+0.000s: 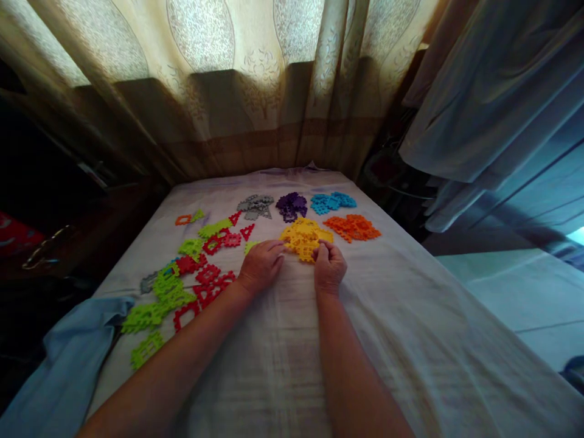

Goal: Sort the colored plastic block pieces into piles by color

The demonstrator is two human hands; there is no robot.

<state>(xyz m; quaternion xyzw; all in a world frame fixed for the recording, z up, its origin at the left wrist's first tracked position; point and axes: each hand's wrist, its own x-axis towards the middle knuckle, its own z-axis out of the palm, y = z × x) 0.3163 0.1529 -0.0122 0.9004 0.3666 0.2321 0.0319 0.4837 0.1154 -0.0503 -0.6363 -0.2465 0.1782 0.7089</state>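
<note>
A heap of yellow interlocking plastic building pieces (303,234) lies on the cloth in front of me. My left hand (262,266) is at its left side, fingers stretched forward, the thumb a little apart, and the fingertips at the edge of the heap. On the near right side, my right hand (330,267) is closed, thumb and curled fingers pinching the rim of a yellow piece. Which piece it is, the fingers partly hide. Just beyond my left hand a light green piece (250,246) shows in part.
Grey pieces (255,207), purple pieces (292,205), blue pieces (332,202) and orange pieces (353,227) form separate heaps. Red pieces (208,275) and lime green pieces (170,289) spread at left. A blue cloth (77,340) hangs over the left edge; a curtain (260,115) hangs behind.
</note>
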